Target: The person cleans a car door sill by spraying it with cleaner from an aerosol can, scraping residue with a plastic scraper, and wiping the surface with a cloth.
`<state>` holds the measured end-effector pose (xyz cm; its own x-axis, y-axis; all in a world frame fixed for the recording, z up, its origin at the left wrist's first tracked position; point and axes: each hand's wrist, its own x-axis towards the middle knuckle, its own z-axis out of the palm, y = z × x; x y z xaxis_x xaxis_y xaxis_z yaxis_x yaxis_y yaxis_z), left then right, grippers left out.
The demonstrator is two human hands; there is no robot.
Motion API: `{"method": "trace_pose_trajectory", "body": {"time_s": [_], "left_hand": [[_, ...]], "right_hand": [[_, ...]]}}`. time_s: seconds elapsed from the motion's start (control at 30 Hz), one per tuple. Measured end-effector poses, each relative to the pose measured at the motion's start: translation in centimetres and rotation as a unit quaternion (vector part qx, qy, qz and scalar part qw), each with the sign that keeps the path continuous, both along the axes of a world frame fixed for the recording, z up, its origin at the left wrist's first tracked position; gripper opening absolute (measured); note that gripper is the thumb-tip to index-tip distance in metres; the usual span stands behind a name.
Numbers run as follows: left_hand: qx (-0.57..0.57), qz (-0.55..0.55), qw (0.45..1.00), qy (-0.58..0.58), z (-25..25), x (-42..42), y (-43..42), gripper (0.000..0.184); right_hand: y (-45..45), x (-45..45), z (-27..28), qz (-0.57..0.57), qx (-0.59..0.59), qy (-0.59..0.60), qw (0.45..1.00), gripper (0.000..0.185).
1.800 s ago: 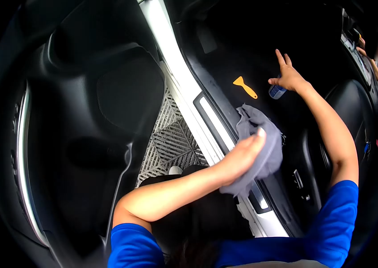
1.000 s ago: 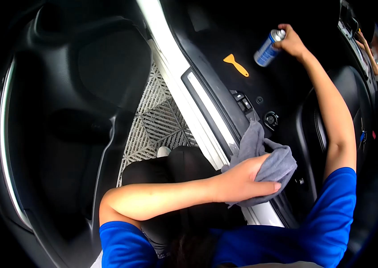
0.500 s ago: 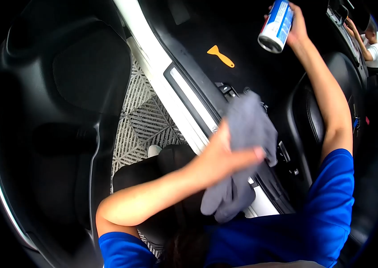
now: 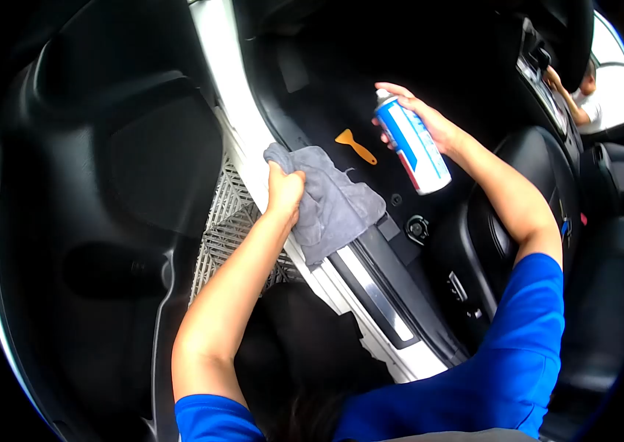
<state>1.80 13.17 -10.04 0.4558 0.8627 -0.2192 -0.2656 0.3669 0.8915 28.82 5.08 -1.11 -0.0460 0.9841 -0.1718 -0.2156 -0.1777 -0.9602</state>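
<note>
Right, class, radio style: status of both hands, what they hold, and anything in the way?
Left hand: gripping grey cloth over door sill. Right hand: holding blue-and-white aerosol can. Orange scraper lying in footwell; nothing plainly obstructing.

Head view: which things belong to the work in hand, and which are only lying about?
Seemingly in use:
grey cloth, in the left hand
spray can, in the right hand

Apparently just lying about:
orange scraper, touched by neither hand
</note>
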Motion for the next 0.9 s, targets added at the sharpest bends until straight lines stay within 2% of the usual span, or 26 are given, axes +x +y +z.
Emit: {"method": "trace_pose_trajectory", "body": {"time_s": [0.03,0.1,0.17,0.27,0.37,0.43,0.5,0.53,0.6,0.7,0.9], "left_hand": [[-0.019,-0.020,1.000,0.001,0.1,-0.4,0.1,0.060],[-0.027,-0.007,1.000,0.003,-1.4,0.2,1.2,0.065],[0.011,0.017,1.000,0.001,-3.0,0.7,1.6,0.057],[0.005,0.011,0.999,0.043,-2.0,0.0,1.2,0.054],[0.008,-0.001,0.998,0.070,-4.0,0.1,2.5,0.051],[0.068,-0.041,0.986,0.144,-5.1,0.0,3.5,0.052],[0.095,-0.026,0.982,0.162,-6.1,0.5,4.5,0.051],[0.148,-0.016,0.963,0.226,-6.7,0.6,4.8,0.050],[0.167,0.007,0.949,0.266,-7.4,0.4,5.0,0.047],[0.194,-0.002,0.925,0.326,-7.0,0.0,4.8,0.045],[0.228,-0.012,0.906,0.357,-6.3,0.4,3.4,0.050]], "right_hand": [[0.0,-0.1,0.0,0.009,0.000,0.004,1.000,0.054],[0.4,0.2,0.4,-0.010,0.001,-0.072,0.997,0.056],[1.4,-0.4,1.2,-0.012,-0.025,-0.104,0.994,0.058],[3.1,-2.7,1.5,0.027,-0.007,-0.224,0.974,0.069],[6.3,-4.1,-1.2,0.046,0.073,-0.297,0.951,0.062],[7.8,-4.9,-3.6,0.065,0.117,-0.327,0.936,0.058],[8.1,-5.8,-5.1,0.080,0.126,-0.350,0.925,0.056],[8.1,-5.9,-5.3,0.102,0.118,-0.342,0.927,0.055],[7.7,-6.4,-6.3,0.136,0.102,-0.329,0.929,0.055],[7.7,-6.1,-7.2,0.097,0.095,-0.307,0.942,0.055],[7.5,-6.4,-8.2,0.093,0.095,-0.309,0.942,0.053]]}}
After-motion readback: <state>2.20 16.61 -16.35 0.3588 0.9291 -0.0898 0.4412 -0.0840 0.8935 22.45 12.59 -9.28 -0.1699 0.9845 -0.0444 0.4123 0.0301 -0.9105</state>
